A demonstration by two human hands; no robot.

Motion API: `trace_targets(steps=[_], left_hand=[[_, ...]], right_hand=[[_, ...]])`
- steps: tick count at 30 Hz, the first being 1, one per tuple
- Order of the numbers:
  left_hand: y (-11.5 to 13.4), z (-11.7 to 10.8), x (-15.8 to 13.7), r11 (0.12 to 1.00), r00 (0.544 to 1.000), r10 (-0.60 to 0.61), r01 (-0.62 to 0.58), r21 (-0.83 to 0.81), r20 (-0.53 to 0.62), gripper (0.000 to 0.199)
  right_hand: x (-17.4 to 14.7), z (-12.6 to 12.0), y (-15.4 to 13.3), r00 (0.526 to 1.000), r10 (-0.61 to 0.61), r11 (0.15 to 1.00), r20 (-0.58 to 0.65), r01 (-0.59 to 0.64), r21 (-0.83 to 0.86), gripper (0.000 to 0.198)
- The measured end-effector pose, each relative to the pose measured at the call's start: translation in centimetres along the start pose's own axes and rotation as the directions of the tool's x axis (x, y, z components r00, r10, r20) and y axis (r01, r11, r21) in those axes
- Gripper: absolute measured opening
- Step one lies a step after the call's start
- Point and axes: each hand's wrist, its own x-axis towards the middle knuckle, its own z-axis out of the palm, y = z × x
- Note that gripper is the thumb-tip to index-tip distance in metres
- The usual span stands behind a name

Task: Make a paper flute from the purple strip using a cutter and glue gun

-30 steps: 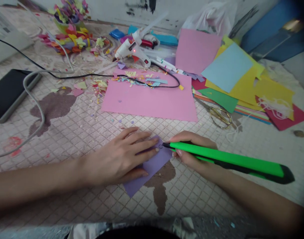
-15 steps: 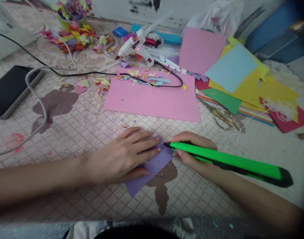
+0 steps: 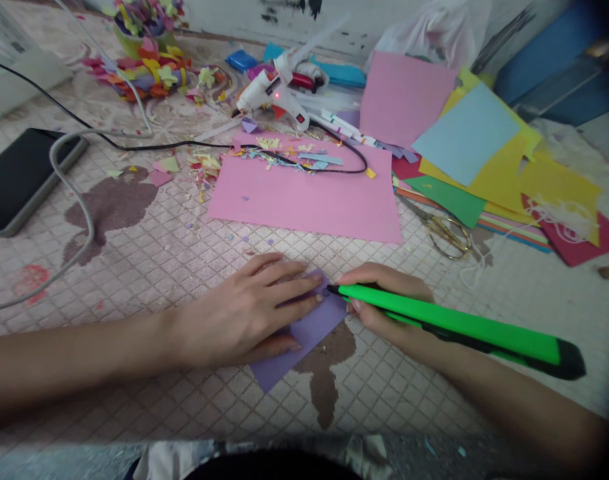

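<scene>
A strip of purple paper (image 3: 317,326) lies slanted on the quilted tablecloth. My left hand (image 3: 249,313) rests on it with the palm down and fingers spread, pressing it flat. Between the fingers and thumb of my right hand (image 3: 384,300) is a bright green pen (image 3: 454,321) with black ends, long and slanting down to the right. Its black tip touches the paper just beyond my left fingertips, at a small dark drawn circle (image 3: 326,291).
Ahead lies a pink sheet (image 3: 304,207) with paper scraps and a black cable. Behind it stands a white glue gun (image 3: 272,93), its red light lit. Gold-handled scissors (image 3: 449,238) and stacked coloured paper (image 3: 467,133) are on the right; a phone (image 3: 24,180) lies left.
The small loop under the pen tip has become a fuller circle. The pen's rear end has dipped slightly; my left hand stays in place.
</scene>
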Motion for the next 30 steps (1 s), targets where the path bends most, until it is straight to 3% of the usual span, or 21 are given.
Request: trace_targets(steps=[7,12,23,30], left_hand=[[0.2,0.1,-0.1,0.999,1.000,-0.003,0.003,0.053,0.013,0.049],[0.0,-0.1,0.0,1.000,1.000,0.002,-0.002,-0.011,-0.001,0.050],[-1.6,-0.7,0.1,0.997,0.989,0.079,-0.081,0.008,0.127,0.053],[-1.0,-0.3,0.0,0.997,0.991,0.056,-0.061,0.042,0.118,0.055]], right_hand=[[0.1,0.0,-0.2,0.996,0.019,0.997,-0.092,-0.012,0.078,0.019],[0.2,-0.1,-0.2,0.995,0.054,0.996,-0.086,-0.048,0.075,0.017],[0.2,0.3,-0.3,0.989,0.045,0.998,-0.144,-0.039,0.043,0.018],[0.1,0.2,-0.2,0.997,0.013,1.000,-0.078,-0.012,0.011,0.021]])
